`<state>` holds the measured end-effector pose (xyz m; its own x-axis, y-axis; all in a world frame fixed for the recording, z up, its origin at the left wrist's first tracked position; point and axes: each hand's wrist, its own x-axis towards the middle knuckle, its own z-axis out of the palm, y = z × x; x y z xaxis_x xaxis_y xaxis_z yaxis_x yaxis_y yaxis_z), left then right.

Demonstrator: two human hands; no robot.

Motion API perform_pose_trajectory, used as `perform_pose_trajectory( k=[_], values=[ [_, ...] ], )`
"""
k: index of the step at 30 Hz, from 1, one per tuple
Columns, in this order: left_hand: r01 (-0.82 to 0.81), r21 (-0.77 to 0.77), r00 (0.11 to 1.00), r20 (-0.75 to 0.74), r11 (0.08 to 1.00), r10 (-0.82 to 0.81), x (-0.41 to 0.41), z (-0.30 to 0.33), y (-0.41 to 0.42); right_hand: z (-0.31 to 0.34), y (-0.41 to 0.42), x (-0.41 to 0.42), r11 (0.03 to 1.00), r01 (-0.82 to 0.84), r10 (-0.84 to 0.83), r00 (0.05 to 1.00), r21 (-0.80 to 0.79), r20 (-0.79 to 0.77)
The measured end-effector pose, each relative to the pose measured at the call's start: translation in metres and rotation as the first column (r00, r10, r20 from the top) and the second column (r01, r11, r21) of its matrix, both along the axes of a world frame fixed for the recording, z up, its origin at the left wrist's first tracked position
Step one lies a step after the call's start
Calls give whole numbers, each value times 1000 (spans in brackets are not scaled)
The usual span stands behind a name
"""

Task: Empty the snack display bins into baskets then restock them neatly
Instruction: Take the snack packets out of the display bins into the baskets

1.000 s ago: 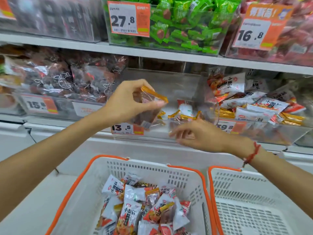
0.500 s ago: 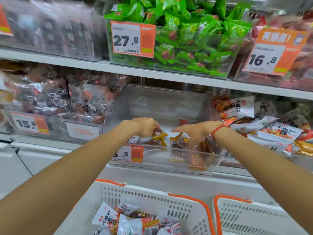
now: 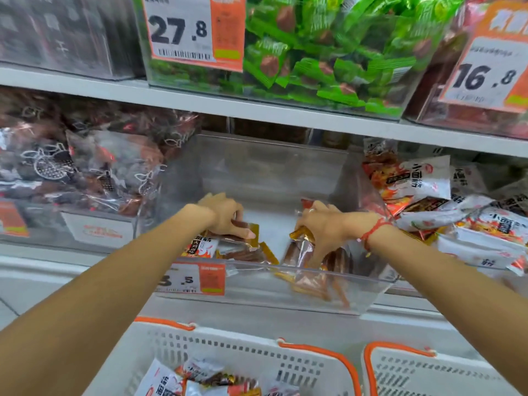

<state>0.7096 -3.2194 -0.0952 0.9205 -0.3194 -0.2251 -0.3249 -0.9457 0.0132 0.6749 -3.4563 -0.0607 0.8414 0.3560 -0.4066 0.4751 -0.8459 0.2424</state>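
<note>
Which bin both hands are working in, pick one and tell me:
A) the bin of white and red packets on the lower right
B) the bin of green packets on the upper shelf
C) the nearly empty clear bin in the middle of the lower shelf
C: the left hand and right hand both reach into the nearly empty clear bin, gripping gold-edged snack packets on its floor.

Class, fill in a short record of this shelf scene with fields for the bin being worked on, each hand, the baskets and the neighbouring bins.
Bin: clear bin, nearly empty, a few packets left at the front
Left hand: left hand grips a packet
Right hand: right hand grips packets
Left basket: basket holds snack packets
Right basket: second basket, contents out of view
Above: green snacks, tag 27.8
Right: white packets
</note>
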Motion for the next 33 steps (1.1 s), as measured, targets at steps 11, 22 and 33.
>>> perform_pose_trajectory(
  k=[11,22,33],
  values=[
    [82,-731,788,463,677,405,-97,50,-3,6,2,-33,879,-21,-56,988,477,146],
    [59,-789,896,311,612,316,-225,61,22,40,-14,-156,225,-277,-139,940,934,312],
    [15,-576,955,252,818,160,-244,17,8,-11,-4,-184,733,-156,238,971,662,-35]
  ],
)
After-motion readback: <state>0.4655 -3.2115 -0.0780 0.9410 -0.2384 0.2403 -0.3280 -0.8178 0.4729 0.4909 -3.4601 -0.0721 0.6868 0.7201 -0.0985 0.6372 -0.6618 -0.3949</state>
